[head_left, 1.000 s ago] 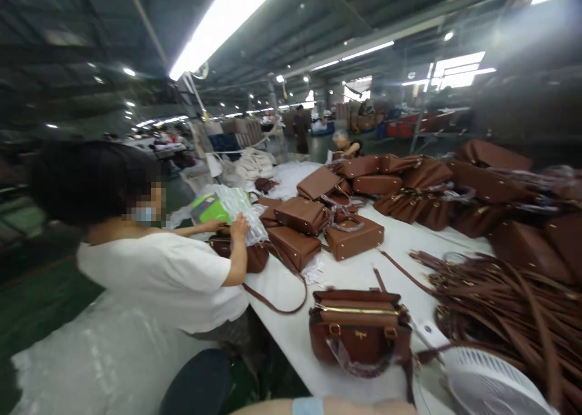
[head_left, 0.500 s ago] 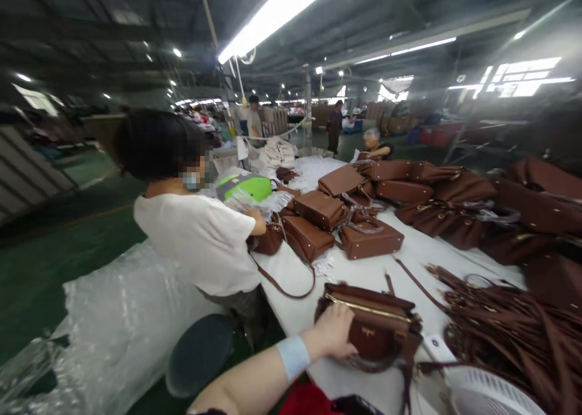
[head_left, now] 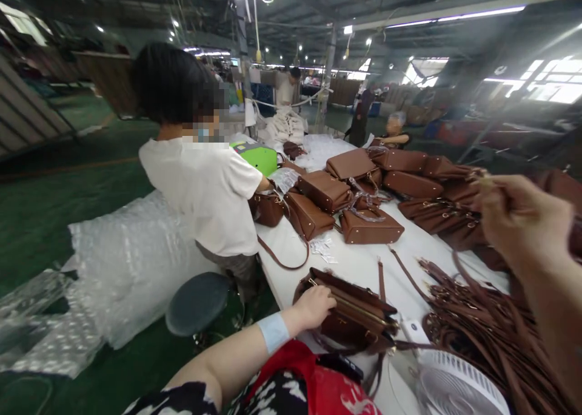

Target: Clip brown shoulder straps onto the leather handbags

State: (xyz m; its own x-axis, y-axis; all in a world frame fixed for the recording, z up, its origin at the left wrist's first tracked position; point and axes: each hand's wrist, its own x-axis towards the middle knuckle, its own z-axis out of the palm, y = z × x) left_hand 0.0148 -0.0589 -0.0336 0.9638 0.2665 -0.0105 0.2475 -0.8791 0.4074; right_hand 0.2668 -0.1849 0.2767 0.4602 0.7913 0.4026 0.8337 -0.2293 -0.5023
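A brown handbag with a gold zip lies near the front edge of the white table. My left hand is closed over the bag's left end, fingers on its top rim. Raised at the right is my right hand, its fingers pinched together; a small gold-coloured piece shows at the fingertips, too blurred to name. Below that hand, a heap of brown straps with metal clips lies on the table.
Several finished-looking brown bags cover the table's middle and right. A white fan stands at the near edge. On the left are a person in a white shirt, a round stool and bubble wrap. More people are farther back.
My right hand has come into view, raised at the right. The bag under my left hand has shifted left and tilted, and its top looks wider open. The view has turned downward.
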